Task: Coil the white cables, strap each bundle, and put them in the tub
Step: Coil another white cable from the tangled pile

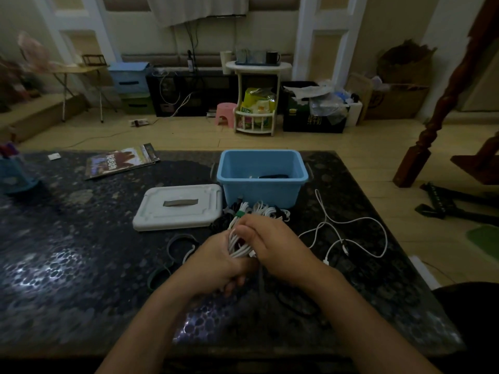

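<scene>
White cables are the job here. At the left of the dark speckled stone table, a white plastic lid lies flat. In the middle, the left hand grips a coiled white cable bundle while the right hand pinches it near a green strap. Behind sits the light blue plastic tub. On the right sprawls a loose white cable. If either grip loosens, the coil may spring apart before the strap is fastened.
</scene>
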{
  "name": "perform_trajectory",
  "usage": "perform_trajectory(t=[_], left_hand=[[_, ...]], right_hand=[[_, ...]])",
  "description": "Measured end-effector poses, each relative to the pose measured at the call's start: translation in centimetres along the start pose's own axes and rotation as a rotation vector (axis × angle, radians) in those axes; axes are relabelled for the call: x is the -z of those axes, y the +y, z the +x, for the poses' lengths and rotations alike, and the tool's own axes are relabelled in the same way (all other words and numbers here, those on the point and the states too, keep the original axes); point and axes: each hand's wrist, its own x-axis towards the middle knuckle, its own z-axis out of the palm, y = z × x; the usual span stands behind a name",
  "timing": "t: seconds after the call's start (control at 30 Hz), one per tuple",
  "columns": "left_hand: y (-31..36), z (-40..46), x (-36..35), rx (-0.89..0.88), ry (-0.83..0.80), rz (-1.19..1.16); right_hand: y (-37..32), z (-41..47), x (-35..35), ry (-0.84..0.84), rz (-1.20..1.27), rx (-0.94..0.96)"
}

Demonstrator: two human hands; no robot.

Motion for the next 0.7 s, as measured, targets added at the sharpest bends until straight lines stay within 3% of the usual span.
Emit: perform_trajectory(t=[0.27,0.3,0.4,0.47,0.6,0.7], left_hand=[[-0.5,-1.4,0.5,0.181,-0.243,-0.521],[-0.5,-1.3,0.5,0.174,-0.217,-0.466],[-1.6,-0.7,0.3,-0.015,0.057,0.098],[-2.9,-0.4,0.9,-0.065,0.194,0.328],[-4.6,-1.0,3.9,0.041,0.308,0.454],[-4.8,-1.8,5.9,0.054,0.371,0.5]], right_hand=[[0.7,-0.1,-0.5,0.022,0.133,0.074],[0.8,0.0,-0.7,0.013,0.128,0.072],[0.9,0.6,-1.4,-0.045,0.033,0.058],[0.5,1.1,-2.3,-0.072,-0.046,0.05],[-1.2,1.7,-4.1,-0.062,-0.084,0.07],[-2.9,2.2,-6.4,-0.022,0.056,0.081]])
